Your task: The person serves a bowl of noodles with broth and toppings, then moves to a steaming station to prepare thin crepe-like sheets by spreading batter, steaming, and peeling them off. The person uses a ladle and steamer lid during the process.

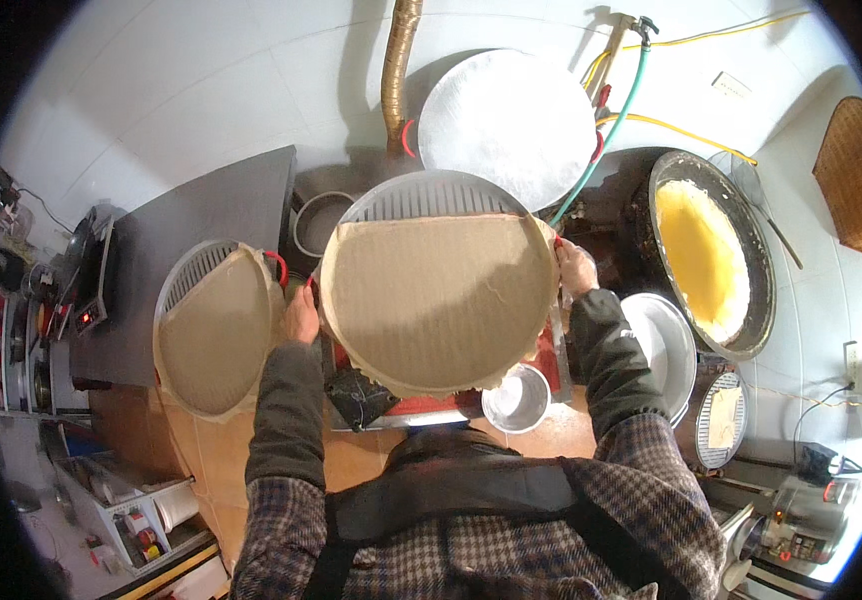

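Before my chest a round metal steamer tray (438,300) with a slatted base is held up by its two red side handles. A beige cloth covers most of its base, and slats show along its far edge. My left hand (302,313) grips the handle on the left, and my right hand (575,268) grips the one on the right. Left of my left hand sits a second slatted tray (213,330), also lined with cloth. Beyond the held tray a large round metal lid (507,127) with red handles leans near the wall.
On the right a big dark wok (765,315) holds a yellow substance. Nearer are a metal basin (663,345) and a small metal pot (515,397). A dark table (198,217) stands left. A green hose (626,112) hangs beside the lid.
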A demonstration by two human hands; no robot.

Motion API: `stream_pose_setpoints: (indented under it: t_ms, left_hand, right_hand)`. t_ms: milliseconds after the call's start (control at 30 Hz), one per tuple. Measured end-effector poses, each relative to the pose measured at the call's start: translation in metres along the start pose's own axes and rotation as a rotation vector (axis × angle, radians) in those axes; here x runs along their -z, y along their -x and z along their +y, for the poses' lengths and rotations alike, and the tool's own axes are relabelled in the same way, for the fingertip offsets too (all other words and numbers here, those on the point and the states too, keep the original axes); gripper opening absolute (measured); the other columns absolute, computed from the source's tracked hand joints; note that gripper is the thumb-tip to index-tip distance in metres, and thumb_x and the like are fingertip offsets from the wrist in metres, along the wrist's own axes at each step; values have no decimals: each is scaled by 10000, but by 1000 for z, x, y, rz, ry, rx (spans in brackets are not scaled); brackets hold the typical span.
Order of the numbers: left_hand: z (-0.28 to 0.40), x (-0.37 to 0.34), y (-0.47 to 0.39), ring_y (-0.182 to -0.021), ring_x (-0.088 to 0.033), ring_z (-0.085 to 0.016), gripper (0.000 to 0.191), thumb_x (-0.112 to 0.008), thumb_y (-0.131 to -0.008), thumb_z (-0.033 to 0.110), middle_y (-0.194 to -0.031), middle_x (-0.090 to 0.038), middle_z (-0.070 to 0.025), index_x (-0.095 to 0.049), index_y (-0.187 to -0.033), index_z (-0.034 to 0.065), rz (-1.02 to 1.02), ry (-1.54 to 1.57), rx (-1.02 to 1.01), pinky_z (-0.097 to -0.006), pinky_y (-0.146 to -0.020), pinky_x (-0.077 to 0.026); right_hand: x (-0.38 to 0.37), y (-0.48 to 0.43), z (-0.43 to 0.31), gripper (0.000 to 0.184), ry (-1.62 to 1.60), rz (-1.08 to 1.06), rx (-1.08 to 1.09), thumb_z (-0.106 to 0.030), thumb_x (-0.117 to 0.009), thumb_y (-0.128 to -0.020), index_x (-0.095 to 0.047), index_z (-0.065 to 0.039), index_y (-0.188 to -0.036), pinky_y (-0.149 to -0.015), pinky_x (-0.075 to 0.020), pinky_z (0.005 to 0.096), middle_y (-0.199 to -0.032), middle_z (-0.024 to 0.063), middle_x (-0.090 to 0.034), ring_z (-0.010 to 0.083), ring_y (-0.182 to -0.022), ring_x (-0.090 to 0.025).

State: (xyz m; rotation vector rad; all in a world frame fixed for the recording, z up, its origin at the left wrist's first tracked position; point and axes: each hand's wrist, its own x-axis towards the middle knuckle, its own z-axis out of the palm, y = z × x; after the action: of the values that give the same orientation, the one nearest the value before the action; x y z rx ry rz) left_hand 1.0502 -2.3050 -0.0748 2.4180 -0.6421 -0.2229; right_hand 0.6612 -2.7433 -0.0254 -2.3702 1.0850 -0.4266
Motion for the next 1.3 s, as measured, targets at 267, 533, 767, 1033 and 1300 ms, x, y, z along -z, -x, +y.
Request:
stream_pose_setpoints:
  t_ms: [267,533,767,1033,1300]
  left_hand:
    - [-49,-24,130,-776,-573,-122,449,-465,-1025,492,-916,-605,-45,-580,-1179,86,160,714,303,-300,-640,-474]
    - [14,-147,323,-779,-654,-158,233,-639,-967,145,-924,-647,-79,-578,-1157,25,-864,827,385,-323,-638,-541]
    - [97,-241,320,-780,-657,-171,228,-653,-955,158,-975,-638,-107,-552,-1076,-7,-907,932,452,-307,-611,-571]
    - [198,-247,329,-833,-611,-153,108,-595,-949,76,-950,-564,-37,-505,-890,73,-716,895,343,-339,-649,-587]
    - [379,-297,303,-744,-591,-189,211,-651,-922,36,-844,-511,-73,-453,-850,23,-654,796,-48,-342,-635,-587]
  right_hand:
    - [24,177,71,431,1380,-711,115,-320,-532,-952,-642,-55,-1275,-1028,-390,575,-1272,130,-654,383,-1188,-579]
    - [63,254,227,222,1122,-469,-259,-130,-525,-941,-693,-86,-1080,-722,-596,356,-884,110,-712,302,-934,-727]
    - [134,382,302,491,-676,-531,-1173,-301,-666,-891,-540,-2,-1259,-599,-548,326,-959,82,-639,206,-773,-629]
    - [232,466,188,95,-1183,-348,-942,-148,-542,-985,-524,-70,-1036,-427,-353,193,-696,-33,-413,36,-504,-386]
    - [319,493,132,230,-1254,-251,-1060,-154,-540,-996,-525,-40,-1196,-400,-319,199,-694,-29,-442,32,-464,-374]
